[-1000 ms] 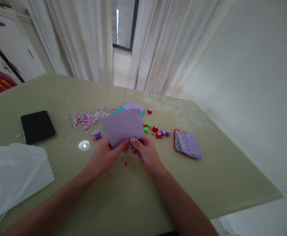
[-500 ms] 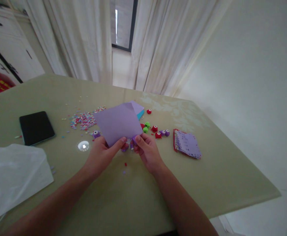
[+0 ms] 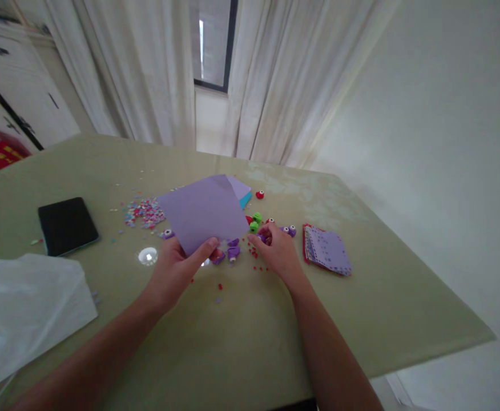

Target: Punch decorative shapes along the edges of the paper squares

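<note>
With twelve o'clock straight ahead of me and my lilac sheet of paper (image 3: 207,211) as the dial, a flat white cloth-like piece (image 3: 31,314) lies nearest, at eight. Loose bits (image 3: 220,286) lie at six. My left hand (image 3: 181,265) grips the sheet's near edge, thumb on top, fingers underneath, so the paper is just beyond that hand. It looks slightly wider than deep, its long axis from between eight and nine to between two and three, one far corner pointing at one. Small purple pieces (image 3: 233,251) sit beside my left fingers, at five. At four, clear of the sheet, my right hand (image 3: 278,251) curls its fingers at a purple bit (image 3: 262,238); whether I'm gripping or only touching it, I can't tell. Red specks (image 3: 254,250) lie by it. Punched lilac cards (image 3: 329,251) are past it, a black tablet (image 3: 68,227) at nine. Green figures (image 3: 255,222) sit at three. My sheet partly covers confetti (image 3: 145,212) at nine and blue paper (image 3: 245,200) at two; a red eyed figure (image 3: 259,194) is just beyond.
</note>
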